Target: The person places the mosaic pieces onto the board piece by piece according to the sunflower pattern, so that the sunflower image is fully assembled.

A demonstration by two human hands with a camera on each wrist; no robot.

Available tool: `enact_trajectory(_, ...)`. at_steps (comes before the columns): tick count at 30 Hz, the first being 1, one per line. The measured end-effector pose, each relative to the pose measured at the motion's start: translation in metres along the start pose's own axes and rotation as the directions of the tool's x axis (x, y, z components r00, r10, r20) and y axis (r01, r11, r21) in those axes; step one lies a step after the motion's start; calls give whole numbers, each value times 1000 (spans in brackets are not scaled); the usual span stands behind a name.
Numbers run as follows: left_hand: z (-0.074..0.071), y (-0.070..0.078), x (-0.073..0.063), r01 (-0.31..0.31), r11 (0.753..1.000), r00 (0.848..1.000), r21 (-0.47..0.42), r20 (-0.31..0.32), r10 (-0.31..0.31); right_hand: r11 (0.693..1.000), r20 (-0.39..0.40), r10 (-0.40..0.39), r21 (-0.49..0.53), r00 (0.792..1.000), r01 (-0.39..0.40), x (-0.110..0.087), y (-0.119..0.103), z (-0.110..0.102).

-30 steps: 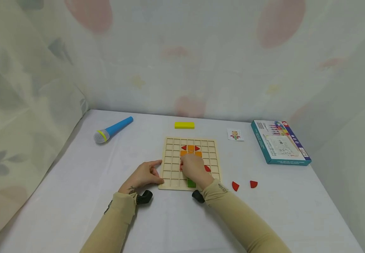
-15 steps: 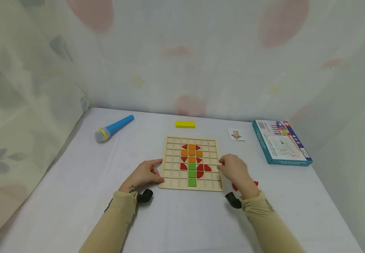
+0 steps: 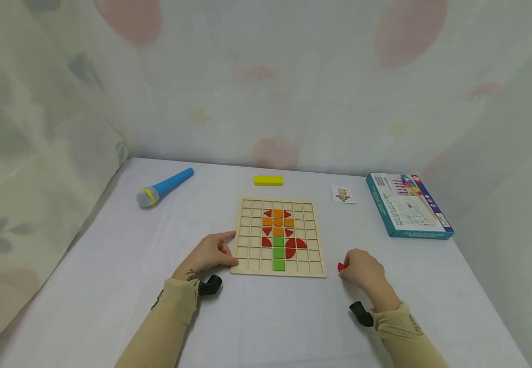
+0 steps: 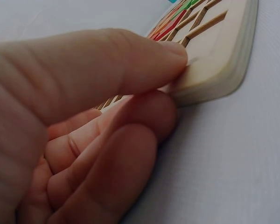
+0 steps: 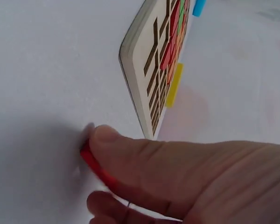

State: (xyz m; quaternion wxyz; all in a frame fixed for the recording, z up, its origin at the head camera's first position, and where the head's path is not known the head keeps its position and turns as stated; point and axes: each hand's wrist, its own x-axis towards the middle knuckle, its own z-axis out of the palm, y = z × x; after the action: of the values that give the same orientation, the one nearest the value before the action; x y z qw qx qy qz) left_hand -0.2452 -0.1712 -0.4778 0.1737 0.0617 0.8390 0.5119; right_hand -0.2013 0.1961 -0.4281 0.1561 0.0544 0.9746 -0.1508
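A wooden grid board (image 3: pixel 252 260) lies on the table, set with red, orange and green tiles. My left hand (image 3: pixel 208 255) holds its left edge; in the left wrist view the thumb (image 4: pixel 168 58) rests on the board's corner and the other fingers curl against the side. To the right of the board, my right hand (image 3: pixel 363 270) pinches a red quarter-circle tile (image 5: pixel 95 163) between thumb and fingers, low over the white cloth. The second loose red tile is hidden by this hand in the head view.
Behind the board lies a yellow block (image 3: pixel 268 180). A small pattern card (image 3: pixel 342 194) and a game box (image 3: pixel 408 207) are at the back right. A blue toy microphone (image 3: pixel 164 187) lies at the back left. Printed curtains (image 3: pixel 339 102) hang behind the table.
My right hand has moved from over the board to the right and down toward the loose red tiles, where it now pinches one. My left hand stays at the board's edge.
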Motion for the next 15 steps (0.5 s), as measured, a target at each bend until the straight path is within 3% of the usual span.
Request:
enact_trajectory(4,0,1,-1,-4,1000,1000,5,3,4,988,-40,-61,142,997,66,6,-5,-5)
enact_trajectory(7,0,2,-2,-9,1000,1000,2,6,9,949,-83,-146,269,986,164,14,-20,-16)
enact_trajectory(11,0,2,-2,-7,1000,1000,-15,10,7,881,-133,-260,374,956,291,30,-54,-26)
enact_trajectory(15,0,1,-3,-3,1000,1000,-29,15,4,836,-152,-340,404,928,372,46,-98,-21)
